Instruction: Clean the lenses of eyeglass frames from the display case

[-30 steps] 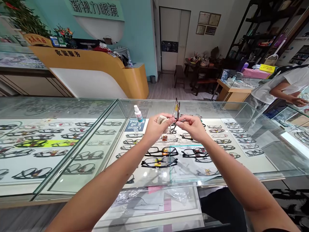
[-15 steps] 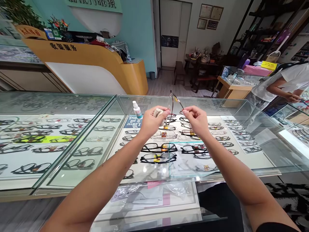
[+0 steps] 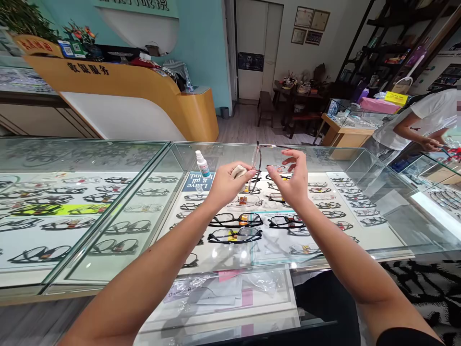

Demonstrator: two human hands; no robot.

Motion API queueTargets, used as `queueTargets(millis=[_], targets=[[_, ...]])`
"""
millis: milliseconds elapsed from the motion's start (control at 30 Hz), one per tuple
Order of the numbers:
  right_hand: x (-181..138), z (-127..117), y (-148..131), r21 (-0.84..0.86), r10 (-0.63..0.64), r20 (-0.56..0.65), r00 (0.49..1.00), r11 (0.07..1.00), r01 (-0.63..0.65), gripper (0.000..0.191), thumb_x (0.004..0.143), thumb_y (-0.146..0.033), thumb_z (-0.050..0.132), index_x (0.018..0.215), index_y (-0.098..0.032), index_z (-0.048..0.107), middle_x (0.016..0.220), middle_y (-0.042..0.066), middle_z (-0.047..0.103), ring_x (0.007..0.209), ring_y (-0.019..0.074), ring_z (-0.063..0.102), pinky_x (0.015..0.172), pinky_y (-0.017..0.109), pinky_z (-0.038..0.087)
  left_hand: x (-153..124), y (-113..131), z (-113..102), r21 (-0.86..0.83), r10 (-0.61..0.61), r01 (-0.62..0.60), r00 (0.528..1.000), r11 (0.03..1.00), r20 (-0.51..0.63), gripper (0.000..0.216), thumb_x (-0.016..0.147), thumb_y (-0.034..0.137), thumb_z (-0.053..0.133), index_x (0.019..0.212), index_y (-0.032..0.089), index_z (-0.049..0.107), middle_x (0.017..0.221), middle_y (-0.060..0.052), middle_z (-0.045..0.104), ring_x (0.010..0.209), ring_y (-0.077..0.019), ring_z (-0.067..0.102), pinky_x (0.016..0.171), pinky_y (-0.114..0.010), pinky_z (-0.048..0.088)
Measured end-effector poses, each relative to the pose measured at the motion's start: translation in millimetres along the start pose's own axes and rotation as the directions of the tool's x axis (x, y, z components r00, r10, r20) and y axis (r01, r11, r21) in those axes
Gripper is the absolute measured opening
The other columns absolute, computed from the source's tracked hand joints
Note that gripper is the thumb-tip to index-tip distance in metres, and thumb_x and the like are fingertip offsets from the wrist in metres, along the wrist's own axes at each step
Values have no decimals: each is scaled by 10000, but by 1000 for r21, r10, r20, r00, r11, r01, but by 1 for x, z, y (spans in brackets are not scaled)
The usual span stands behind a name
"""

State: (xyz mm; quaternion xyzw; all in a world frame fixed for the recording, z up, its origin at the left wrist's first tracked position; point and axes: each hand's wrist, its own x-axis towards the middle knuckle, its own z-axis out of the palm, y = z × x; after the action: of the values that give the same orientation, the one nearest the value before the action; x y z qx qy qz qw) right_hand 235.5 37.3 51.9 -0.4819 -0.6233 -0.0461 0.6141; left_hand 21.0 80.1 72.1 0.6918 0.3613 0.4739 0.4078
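A bystander (image 3: 425,120) at the right edge is cut off, and the teal sign (image 3: 135,5) is cropped at the top.

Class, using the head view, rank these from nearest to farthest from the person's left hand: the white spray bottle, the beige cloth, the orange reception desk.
1. Beige cloth: pinched in the left hand itself.
2. White spray bottle: standing on the glass counter, just to the hand's left.
3. Orange reception desk: across the floor, far upper left.
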Motion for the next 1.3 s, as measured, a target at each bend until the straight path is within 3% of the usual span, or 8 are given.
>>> queueTargets(millis=[200, 367, 833, 1133, 1300], targets=[[-2, 2, 4, -73, -101, 64, 993, 992, 106, 617, 971, -511, 839, 1439, -269, 519, 1427, 160, 617, 1223, 332, 675, 991, 527, 629, -4, 4, 2, 8, -13, 13, 1000, 1000, 26, 443, 806, 631, 900, 868, 196, 841, 757, -45, 709, 632, -160, 546, 561, -296, 422], [-2, 3, 1, -90, -136, 123, 983, 985, 147, 588, 993, -445, 798, 1512, -301, 562, 1432, 165, 575, 1371, 374, 612, 1085, 578, 627, -6, 1, 4, 35, 9, -10, 1000, 999, 29, 424, 835, 630, 883, 879, 210, 844, 832, -71, 761, 724, -203, 636, 574, -299, 454], [-2, 3, -3, -123, -90, 157, 983, 986, 110, 586, 991, -359, 710, 1553, -273, 568, 1410, 184, 585, 1324, 380, 632, 1127, 589, 600, -6, 2, 6, -3, 35, -35, 999, 999, -4, 386, 819, 584, 901, 868, 204, 859, 872, -82, 805, 731, -193, 632, 644, -313, 469], [0, 1, 3, -158, -75, 175, 982, 982, 104, 746, 941, -217, 621, 1666, -296, 463, 1630, 188, 495, 1561, 385, 511, 1275, 636, 497, -2, 0, 2, -37, 31, -34, 995, 999, -95, 477, 798, 668, 928, 896, 206, 859, 933, -91, 836, 800, -209, 681, 692, -320, 515], [-3, 4, 11, -217, -15, 165, 986, 975, 51, 729, 909, -220, 626, 1625, -241, 488, 1654, 222, 480, 1607, 417, 447, 1320, 704, 404, 3, -2, 0, -158, -4, -28, 979, 987, -202, 508, 766, 682, 970, 900, 213, 827, 879, -70, 815, 770, -184, 692, 693, -308, 536]])
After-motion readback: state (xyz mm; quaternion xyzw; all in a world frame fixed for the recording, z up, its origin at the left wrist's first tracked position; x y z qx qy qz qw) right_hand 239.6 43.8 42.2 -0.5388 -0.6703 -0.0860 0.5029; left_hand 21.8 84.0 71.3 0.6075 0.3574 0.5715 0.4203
